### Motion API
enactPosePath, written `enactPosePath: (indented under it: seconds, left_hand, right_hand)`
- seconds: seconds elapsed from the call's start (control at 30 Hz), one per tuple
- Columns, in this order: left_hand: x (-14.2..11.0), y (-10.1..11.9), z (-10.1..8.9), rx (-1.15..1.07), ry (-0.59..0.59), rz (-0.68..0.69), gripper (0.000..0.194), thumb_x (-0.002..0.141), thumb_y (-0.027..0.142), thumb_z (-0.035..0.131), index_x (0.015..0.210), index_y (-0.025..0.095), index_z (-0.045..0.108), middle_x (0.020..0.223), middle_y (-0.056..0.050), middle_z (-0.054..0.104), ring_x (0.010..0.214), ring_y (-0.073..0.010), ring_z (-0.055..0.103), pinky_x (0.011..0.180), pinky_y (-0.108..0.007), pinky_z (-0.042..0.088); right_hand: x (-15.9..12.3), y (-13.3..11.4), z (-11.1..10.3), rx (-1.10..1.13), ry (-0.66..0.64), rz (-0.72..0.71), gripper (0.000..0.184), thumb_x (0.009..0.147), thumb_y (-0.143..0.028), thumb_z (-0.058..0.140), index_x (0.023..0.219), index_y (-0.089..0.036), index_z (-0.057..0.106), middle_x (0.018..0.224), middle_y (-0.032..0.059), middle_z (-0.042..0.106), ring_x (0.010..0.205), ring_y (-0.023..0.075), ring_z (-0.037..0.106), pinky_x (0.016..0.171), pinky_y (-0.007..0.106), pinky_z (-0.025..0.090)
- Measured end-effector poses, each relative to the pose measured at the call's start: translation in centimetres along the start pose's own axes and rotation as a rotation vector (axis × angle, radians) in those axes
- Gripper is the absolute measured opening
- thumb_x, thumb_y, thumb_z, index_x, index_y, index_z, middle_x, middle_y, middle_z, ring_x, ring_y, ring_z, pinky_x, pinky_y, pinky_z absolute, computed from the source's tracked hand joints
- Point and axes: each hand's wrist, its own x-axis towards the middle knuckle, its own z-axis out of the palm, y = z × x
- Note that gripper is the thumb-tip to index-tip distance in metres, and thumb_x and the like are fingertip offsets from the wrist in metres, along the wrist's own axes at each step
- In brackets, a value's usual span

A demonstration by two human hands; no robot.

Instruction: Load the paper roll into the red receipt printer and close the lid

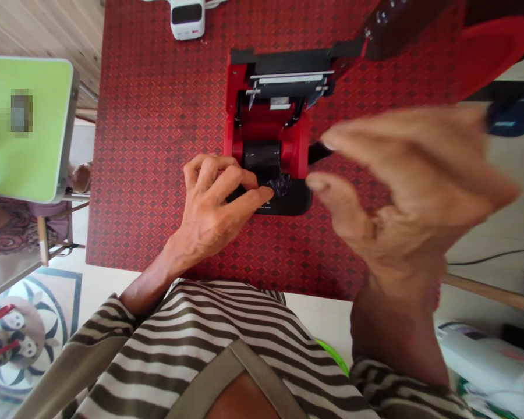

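A red and black tabletop machine (299,142) stands in front of me, with a dark cylinder (262,157) across its middle and a metal bar higher up. My left hand (213,201) rests at its front left corner, fingers curled and thumb reaching over the black base (290,205). Just beyond the thumb tip lies a shiny, crumpled dark or clear piece (280,185); what the fingers pinch is hidden. My right hand (402,180), smeared by motion, is at the machine's right side. Its thumb and fingers are apart near a black side part (318,152), with nothing visible between them.
The machine stands on a red patterned table (157,116). A white device with a dark display (187,20) and a cable sits at the back. A dark brown, glossy object (397,26) lies behind right. Red chair (498,52) at right; green-topped table (39,157) at left, a person beside it.
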Motion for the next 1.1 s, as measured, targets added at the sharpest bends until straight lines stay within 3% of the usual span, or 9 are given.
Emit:
enactPosePath:
  seconds: [0.07, 0.17, 0.23, 0.3, 0.5, 0.6, 0.73, 0.97, 1.1]
  left_hand:
    - [0.2, -0.1, -0.1, 0.015, 0.011, 0.025, 0.024, 0.127, 0.022, 0.081, 0.131, 0.043, 0.092, 0.116, -0.002, 0.086, 0.128, -0.0306, 0.077, 0.126, -0.059, 0.052]
    - [0.3, -0.1, -0.1, 0.07, 0.029, 0.06, 0.022, 0.127, 0.021, 0.081, 0.129, 0.04, 0.091, 0.117, -0.001, 0.084, 0.125, -0.0292, 0.077, 0.124, -0.057, 0.054]
    - [0.3, -0.1, -0.1, 0.094, 0.021, 0.055, 0.023, 0.128, 0.02, 0.079, 0.127, 0.039, 0.091, 0.116, -0.002, 0.081, 0.123, -0.0292, 0.076, 0.123, -0.056, 0.053]
    - [0.2, 0.0, -0.1, 0.099, 0.01, 0.037, 0.024, 0.127, 0.02, 0.078, 0.126, 0.039, 0.092, 0.114, -0.002, 0.079, 0.122, -0.0297, 0.074, 0.122, -0.057, 0.053]
    - [0.2, 0.5, -0.4, 0.051, 0.074, 0.018, 0.031, 0.126, 0.015, 0.08, 0.128, 0.043, 0.094, 0.113, -0.004, 0.081, 0.118, -0.0295, 0.073, 0.112, -0.058, 0.057]
    - [0.2, 0.8, -0.5, 0.078, 0.075, 0.004, 0.033, 0.127, 0.017, 0.077, 0.126, 0.044, 0.095, 0.113, -0.005, 0.082, 0.116, -0.0305, 0.074, 0.108, -0.06, 0.059]
    - [0.1, 0.8, -0.4, 0.003, 0.001, -0.058, 0.034, 0.127, 0.018, 0.077, 0.127, 0.046, 0.096, 0.117, -0.005, 0.083, 0.119, -0.0312, 0.073, 0.115, -0.063, 0.056]
    - [0.5, 0.8, -0.4, 0.038, 0.138, 0.025, 0.024, 0.125, 0.017, 0.085, 0.124, 0.04, 0.092, 0.114, -0.002, 0.085, 0.115, -0.0291, 0.074, 0.105, -0.057, 0.053]
    - [1.0, 1.1, -1.2, -0.088, 0.061, -0.022, 0.011, 0.125, 0.038, 0.089, 0.136, 0.038, 0.091, 0.125, -0.005, 0.086, 0.116, -0.0308, 0.076, 0.106, -0.059, 0.061]
  right_hand:
    - [2.0, 1.1, 0.8, -0.06, 0.096, 0.024, 0.05, 0.13, -0.057, 0.07, 0.176, -0.042, 0.082, 0.165, 0.008, 0.092, 0.153, 0.0468, 0.086, 0.136, 0.069, 0.06]
    - [4.7, 3.0, 2.6, -0.03, 0.037, 0.071, 0.07, 0.135, -0.064, 0.056, 0.191, -0.025, 0.068, 0.189, 0.0159, 0.075, 0.181, 0.049, 0.064, 0.15, 0.065, 0.049]
    - [5.7, 3.6, 3.5, -0.008, -0.078, 0.063, 0.069, 0.136, -0.062, 0.052, 0.185, -0.019, 0.072, 0.177, 0.0223, 0.082, 0.167, 0.0456, 0.076, 0.147, 0.064, 0.055]
    - [5.7, 3.3, 3.5, -0.017, -0.148, 0.093, 0.058, 0.136, -0.056, 0.048, 0.17, -0.026, 0.084, 0.156, 0.0198, 0.09, 0.149, 0.0431, 0.084, 0.142, 0.065, 0.06]
    - [1.9, -0.1, 1.4, 0.044, -0.082, 0.074, 0.041, 0.137, -0.038, 0.052, 0.139, -0.031, 0.093, 0.13, 0.0104, 0.1, 0.125, 0.037, 0.094, 0.117, 0.06, 0.072]
    - [-0.1, -0.8, 1.0, 0.087, -0.124, 0.077, 0.035, 0.135, -0.034, 0.057, 0.138, -0.035, 0.092, 0.138, 0.0073, 0.1, 0.131, 0.0358, 0.095, 0.119, 0.061, 0.075]
    - [-1.8, -0.6, 1.2, 0.114, -0.235, 0.175, 0.04, 0.132, -0.034, 0.057, 0.148, -0.043, 0.092, 0.153, 0.0049, 0.097, 0.145, 0.0412, 0.091, 0.131, 0.075, 0.07]
    - [-3.7, -0.2, 2.1, 0.172, -0.192, 0.152, 0.05, 0.126, -0.025, 0.067, 0.168, -0.044, 0.087, 0.162, 0.0073, 0.094, 0.152, 0.0447, 0.088, 0.133, 0.078, 0.07]
    - [-4.1, -0.2, 2.2, 0.155, -0.173, 0.148, 0.051, 0.126, -0.025, 0.068, 0.17, -0.045, 0.085, 0.164, 0.0075, 0.093, 0.153, 0.0458, 0.088, 0.133, 0.08, 0.07]
